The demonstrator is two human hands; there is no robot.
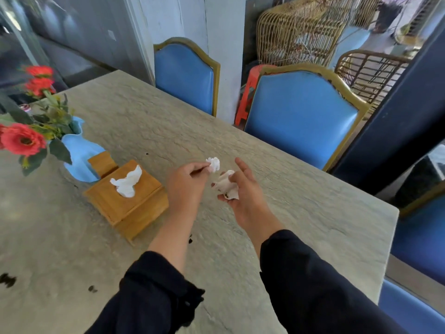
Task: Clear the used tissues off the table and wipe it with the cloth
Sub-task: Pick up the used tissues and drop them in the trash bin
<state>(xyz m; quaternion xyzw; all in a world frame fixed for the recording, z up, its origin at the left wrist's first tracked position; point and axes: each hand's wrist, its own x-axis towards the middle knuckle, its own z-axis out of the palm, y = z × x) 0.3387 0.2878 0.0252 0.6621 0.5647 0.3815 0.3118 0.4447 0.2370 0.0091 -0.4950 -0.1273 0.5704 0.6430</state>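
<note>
At the far left stand red artificial flowers [22,139] with green leaves in a light blue vase [80,155] that has a wavy rim and a smooth, matte surface. Just beside the vase, to the right, is a small wooden block [102,162], and it touches a wooden tissue box [126,203] of a warm yellow-brown colour with flat, square sides. From the slot in the lid of the box a clean white tissue [127,183] sticks up, soft and folded. All these stand on the counter [120,112], a wide grey slab with a rough, stone-like texture and a few dark spots near the front left edge. To the right of the box, the left hand [186,183] hangs above the counter with curled fingers, and between thumb and forefinger it pinches a small crumpled white tissue [213,164]. Just beside it, the right hand [243,191] is half open, palm turned up and inward; its forefinger points away while the other fingers and the thumb hold a larger crumpled tissue [227,186], which is white with some dark stains on it. Both tissues are lifted off the counter, very near each other. Both arms wear dark sleeves [156,292]. Behind the counter stand two chairs with blue padded backs [298,116] in curved golden frames, and further right are woven rattan chairs [298,32].
</note>
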